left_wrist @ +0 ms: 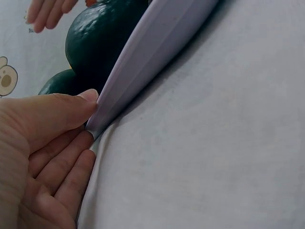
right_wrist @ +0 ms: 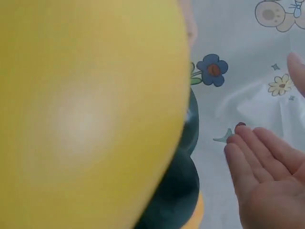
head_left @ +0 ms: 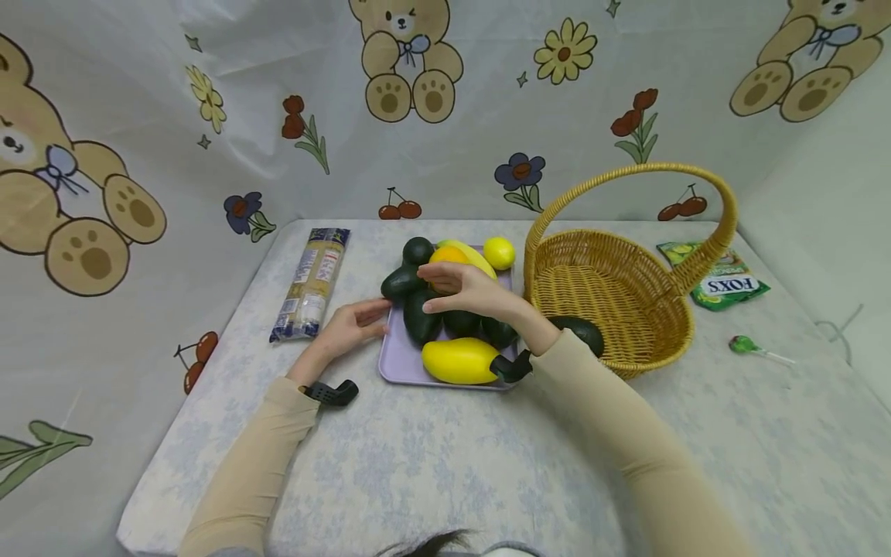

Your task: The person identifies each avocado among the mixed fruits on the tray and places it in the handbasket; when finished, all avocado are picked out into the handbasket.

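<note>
My left hand (head_left: 355, 329) is at the left edge of the lilac tray (left_wrist: 143, 62), with the thumb on its rim and fingertips at its lower edge. On the tray lie several dark green avocados (head_left: 420, 317), a large yellow fruit (head_left: 455, 361) at the front, a part-hidden orange (head_left: 451, 254), a long yellow fruit (head_left: 473, 257) and a lemon (head_left: 499, 253). Over the tray's middle hovers my right hand (head_left: 473, 292), fingers extended, thumb apart, holding nothing. In the right wrist view the big yellow fruit fills the left side.
Right of the tray stands a wicker basket (head_left: 599, 271) with a tall handle. A dark green fruit (head_left: 581, 333) shows at its front left; whether inside, I cannot tell. A green FOX'S bag (head_left: 724, 282) and a lollipop (head_left: 745, 345) lie farther right. Left is a long plastic packet (head_left: 311, 282).
</note>
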Available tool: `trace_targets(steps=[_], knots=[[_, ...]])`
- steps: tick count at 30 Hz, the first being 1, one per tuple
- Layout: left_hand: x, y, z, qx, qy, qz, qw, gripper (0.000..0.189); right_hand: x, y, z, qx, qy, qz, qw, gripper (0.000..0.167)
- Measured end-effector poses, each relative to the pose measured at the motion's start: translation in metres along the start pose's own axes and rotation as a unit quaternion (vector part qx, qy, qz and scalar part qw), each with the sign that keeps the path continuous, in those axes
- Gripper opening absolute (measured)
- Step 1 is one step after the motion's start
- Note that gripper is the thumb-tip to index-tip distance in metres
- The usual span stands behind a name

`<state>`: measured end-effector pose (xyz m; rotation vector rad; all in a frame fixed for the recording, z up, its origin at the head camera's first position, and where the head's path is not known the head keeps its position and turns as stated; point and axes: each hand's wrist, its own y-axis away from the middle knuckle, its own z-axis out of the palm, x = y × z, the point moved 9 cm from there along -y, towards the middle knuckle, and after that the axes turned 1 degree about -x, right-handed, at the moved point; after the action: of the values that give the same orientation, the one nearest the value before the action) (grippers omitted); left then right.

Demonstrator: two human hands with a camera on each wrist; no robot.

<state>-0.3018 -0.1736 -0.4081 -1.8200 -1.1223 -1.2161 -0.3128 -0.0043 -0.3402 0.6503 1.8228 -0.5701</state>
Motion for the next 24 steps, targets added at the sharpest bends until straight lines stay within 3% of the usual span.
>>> trace_targets(steps=[10,17,24], knots=[[0.0,0.001,0.002,-0.002,-0.006,-0.003,1.0,0.047,0.02,-0.02,0.007,-0.047,0.094,0.043,0.9936,0.066],[-0.028,-0.008,-0.003,0.005,-0.005,0.003,1.0,0.048,0.027,-0.026,0.011,-0.078,0.131,0.05,0.9871,0.061],[-0.032,-0.008,-0.005,0.011,-0.013,0.009,0.9998,0.048,0.029,-0.029,0.011,-0.089,0.218,0.055,0.9704,0.058]])
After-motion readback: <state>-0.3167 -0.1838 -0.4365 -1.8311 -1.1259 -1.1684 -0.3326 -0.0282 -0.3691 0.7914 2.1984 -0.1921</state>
